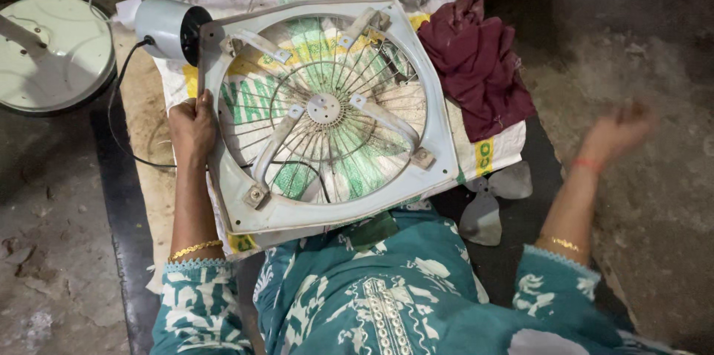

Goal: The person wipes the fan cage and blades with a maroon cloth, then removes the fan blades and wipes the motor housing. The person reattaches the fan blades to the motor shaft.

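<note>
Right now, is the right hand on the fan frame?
No. The right hand is out to the side, apart from the fan frame; only the left hand grips it.

Left hand [192, 126] grips the white fan frame [327, 113]; right hand [621, 130] blurred beside maroon cloth [476, 72]

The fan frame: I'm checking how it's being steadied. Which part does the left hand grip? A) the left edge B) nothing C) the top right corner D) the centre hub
A: the left hand clasps the left edge of the fan frame, while the right hand is off to the side, blurred.
</note>
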